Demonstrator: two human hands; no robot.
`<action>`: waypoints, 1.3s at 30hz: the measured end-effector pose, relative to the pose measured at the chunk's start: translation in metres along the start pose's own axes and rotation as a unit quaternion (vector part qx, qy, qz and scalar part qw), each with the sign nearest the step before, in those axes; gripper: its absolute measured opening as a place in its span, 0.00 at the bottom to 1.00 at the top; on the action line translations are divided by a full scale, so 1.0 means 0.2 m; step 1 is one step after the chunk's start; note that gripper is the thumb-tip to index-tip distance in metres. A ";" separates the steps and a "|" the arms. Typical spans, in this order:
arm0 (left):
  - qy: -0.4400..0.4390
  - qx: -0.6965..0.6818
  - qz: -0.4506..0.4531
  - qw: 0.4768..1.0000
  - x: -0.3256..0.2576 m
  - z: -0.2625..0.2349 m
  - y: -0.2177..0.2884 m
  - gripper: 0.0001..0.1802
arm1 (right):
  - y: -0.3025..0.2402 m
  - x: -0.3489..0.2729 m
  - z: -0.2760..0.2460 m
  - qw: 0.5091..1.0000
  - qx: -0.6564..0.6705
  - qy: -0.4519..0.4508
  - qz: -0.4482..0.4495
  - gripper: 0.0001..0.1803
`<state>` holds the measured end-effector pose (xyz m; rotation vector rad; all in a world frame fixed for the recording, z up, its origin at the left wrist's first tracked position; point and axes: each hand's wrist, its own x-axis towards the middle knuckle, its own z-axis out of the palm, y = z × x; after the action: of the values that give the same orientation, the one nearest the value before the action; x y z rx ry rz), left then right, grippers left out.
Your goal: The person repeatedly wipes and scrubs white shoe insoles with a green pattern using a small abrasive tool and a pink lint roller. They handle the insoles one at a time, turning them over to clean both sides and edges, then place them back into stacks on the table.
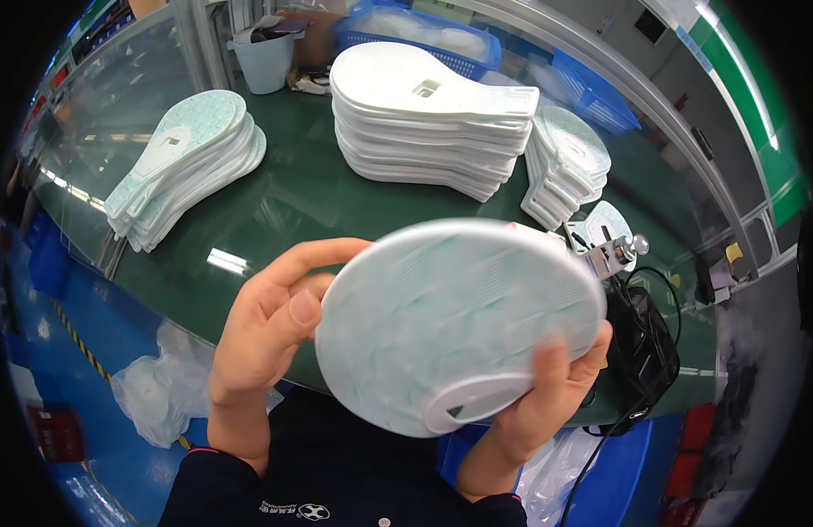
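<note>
A white paddle-shaped plastic panel (pixel 450 307) with a pale green patterned face is held up in front of me, slightly blurred. My right hand (pixel 556 386) grips its lower right part, thumb on the face near a white oval area with a small dark opening. At the panel's left edge is my left hand (pixel 279 312); its thumb lies by the rim and its fingertips pass behind the panel. The panel's narrow end is hidden. Beyond it on the green table (pixel 292 198) stands a tall stack of similar white panels (pixel 424 132).
More panels are stacked at the left (pixel 187 158) and at the right (pixel 569 162). Near the right edge are a small metal device (pixel 613 255) and a black bag (pixel 639 351) with a cable. A white bucket (pixel 264 63) and blue baskets (pixel 424 35) stand at the back.
</note>
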<state>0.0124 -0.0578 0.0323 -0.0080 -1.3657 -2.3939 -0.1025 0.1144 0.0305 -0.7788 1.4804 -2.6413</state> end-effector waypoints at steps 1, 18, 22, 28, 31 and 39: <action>-0.006 -0.021 -0.012 1.000 -0.01 -0.02 -0.02 0.29 | 0.00 0.01 0.01 0.995 0.059 0.081 0.013 0.18; 0.062 0.026 0.060 0.996 -0.02 0.14 -0.04 0.41 | -0.01 0.06 -0.09 0.850 0.419 -0.270 0.169 0.48; -0.119 0.004 -0.057 0.991 -0.06 0.13 -0.10 0.47 | -0.10 0.16 -0.02 0.820 0.469 -0.254 0.209 0.51; -0.229 -0.109 -0.184 0.950 -0.17 0.22 -0.12 0.42 | -0.19 0.28 0.02 0.847 0.429 -0.243 0.198 0.53; -0.187 -0.195 -0.129 0.954 -0.21 0.27 -0.12 0.40 | -0.14 0.36 0.00 0.816 0.445 -0.318 0.188 0.53; -0.198 -0.172 -0.095 0.960 -0.23 0.31 -0.10 0.41 | -0.24 0.37 0.06 0.923 0.157 -0.315 0.159 0.50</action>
<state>0.0367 0.0184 0.0393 -0.4940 -1.1209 -2.8793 -0.1516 0.1134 0.1044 -1.0970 0.8920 -2.0263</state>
